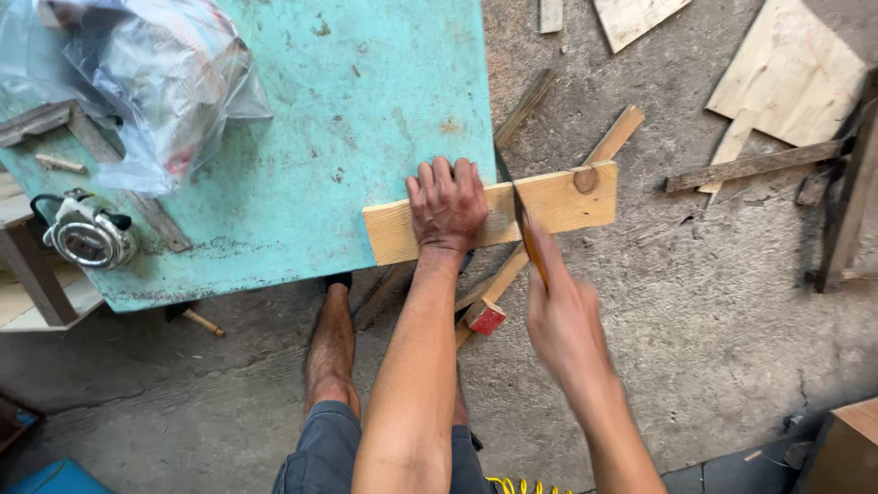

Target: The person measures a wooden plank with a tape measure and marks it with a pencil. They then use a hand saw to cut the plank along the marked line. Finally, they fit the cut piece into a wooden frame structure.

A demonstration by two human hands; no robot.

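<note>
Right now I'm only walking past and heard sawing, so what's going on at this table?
A person is cutting a board that lies on the corner of a turquoise table and sticks out past its edge. The left hand presses flat on the board at the table's edge. The right hand, blurred by motion, grips a handsaw whose blade sits across the board just beside the left hand. A circular saw and a plastic bag lie on the table's far side. Wood scraps litter the concrete floor.
</note>
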